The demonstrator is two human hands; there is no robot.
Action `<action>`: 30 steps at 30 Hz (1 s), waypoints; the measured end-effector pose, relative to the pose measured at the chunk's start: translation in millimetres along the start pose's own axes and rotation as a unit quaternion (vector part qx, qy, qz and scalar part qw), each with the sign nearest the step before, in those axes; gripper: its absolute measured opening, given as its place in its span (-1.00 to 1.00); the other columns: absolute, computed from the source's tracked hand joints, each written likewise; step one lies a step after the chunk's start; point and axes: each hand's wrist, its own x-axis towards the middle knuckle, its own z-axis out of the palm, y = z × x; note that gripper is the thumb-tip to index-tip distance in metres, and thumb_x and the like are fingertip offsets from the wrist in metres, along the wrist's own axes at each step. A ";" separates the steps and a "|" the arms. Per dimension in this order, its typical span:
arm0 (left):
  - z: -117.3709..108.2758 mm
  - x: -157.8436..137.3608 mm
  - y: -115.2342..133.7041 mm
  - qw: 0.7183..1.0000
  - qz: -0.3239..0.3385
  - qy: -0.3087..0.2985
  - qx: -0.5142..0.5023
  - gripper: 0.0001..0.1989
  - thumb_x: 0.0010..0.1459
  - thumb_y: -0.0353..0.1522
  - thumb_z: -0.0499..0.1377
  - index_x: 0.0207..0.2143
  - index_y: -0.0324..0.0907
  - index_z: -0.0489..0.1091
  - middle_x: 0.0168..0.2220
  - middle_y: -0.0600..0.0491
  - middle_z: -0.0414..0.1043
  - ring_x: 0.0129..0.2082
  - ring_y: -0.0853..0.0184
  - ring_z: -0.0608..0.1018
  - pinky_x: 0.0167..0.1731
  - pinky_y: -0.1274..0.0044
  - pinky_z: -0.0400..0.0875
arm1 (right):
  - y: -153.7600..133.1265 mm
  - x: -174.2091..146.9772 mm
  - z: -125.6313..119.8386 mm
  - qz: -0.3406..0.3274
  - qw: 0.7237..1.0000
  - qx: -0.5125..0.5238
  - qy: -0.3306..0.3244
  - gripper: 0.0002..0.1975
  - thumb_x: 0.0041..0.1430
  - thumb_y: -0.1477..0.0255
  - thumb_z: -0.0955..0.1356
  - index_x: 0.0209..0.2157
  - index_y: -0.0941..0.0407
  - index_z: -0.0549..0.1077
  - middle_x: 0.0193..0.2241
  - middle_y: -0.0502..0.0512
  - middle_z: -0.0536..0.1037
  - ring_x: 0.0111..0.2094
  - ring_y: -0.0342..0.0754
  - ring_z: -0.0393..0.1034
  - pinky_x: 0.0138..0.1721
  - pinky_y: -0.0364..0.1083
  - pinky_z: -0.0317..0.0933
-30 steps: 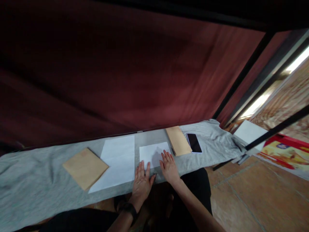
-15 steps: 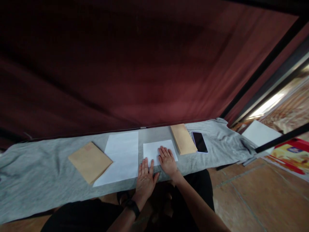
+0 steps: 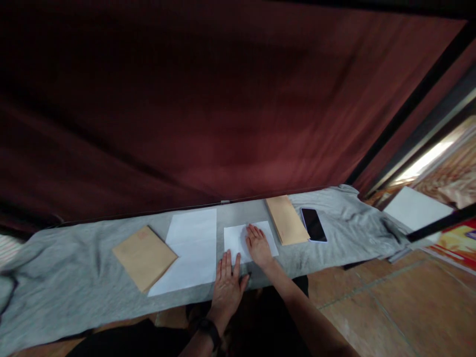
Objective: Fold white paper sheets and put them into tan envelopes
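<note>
A small white sheet of paper (image 3: 234, 235), seemingly folded, lies flat in front of me. My right hand (image 3: 258, 245) rests on its middle and right part, fingers stretched out. At its lower left edge lies my left hand (image 3: 227, 283), fingers extended and slightly spread, with a dark band on the wrist. Left of the small sheet is a larger white sheet of paper (image 3: 193, 250) with a faint crease across it. A stack of brown envelopes (image 3: 146, 258) overlaps that sheet's left side. More brown envelopes (image 3: 287, 220) lie just right of the small sheet.
A phone (image 3: 314, 224) with a dark screen lies beside the right envelopes. Grey cloth (image 3: 74, 277) covers the long narrow surface. Behind it hangs a dark red curtain (image 3: 230, 139). To the right are a black bar (image 3: 409, 106), a white board (image 3: 416, 208) and a red-yellow box (image 3: 459, 245).
My right hand has shifted slightly on the small sheet, its fingers nearer together. The left hand stays at the lower edge. The whole view has moved a little.
</note>
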 end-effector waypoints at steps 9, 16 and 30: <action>-3.4 -1.7 0.0 0.999 -0.036 -0.012 0.004 -0.44 0.36 -0.18 -0.02 0.32 -0.23 0.19 0.36 -0.25 0.12 0.37 -0.02 0.18 0.28 -0.01 0.06 | 1.4 -0.9 4.6 -0.024 0.998 -0.050 -0.013 -0.50 0.45 0.34 0.13 0.34 0.17 0.20 0.34 0.21 0.21 0.35 0.08 0.10 0.34 0.14 -0.10; 6.5 79.7 22.4 0.994 -0.019 -0.070 -0.079 -0.46 0.41 -0.28 -0.17 0.33 -0.33 0.14 0.36 -0.15 0.15 0.37 0.17 0.19 0.31 0.24 0.16 | 16.5 -13.6 1.6 -0.041 0.995 -0.084 -0.041 -0.47 0.40 0.45 0.15 0.36 0.14 0.15 0.38 0.18 0.11 0.38 0.09 0.01 0.36 0.14 -0.14; 38.2 96.5 -0.1 0.996 -0.040 -0.052 -0.066 -0.39 0.40 -0.23 -0.15 0.38 -0.36 0.00 0.39 -0.16 0.05 0.41 0.21 0.07 0.36 0.28 0.03 | 23.1 -25.2 -1.5 0.005 0.996 -0.083 0.027 -0.46 0.44 0.35 0.12 0.36 0.23 0.13 0.37 0.37 0.09 0.37 0.19 0.04 0.31 0.23 -0.05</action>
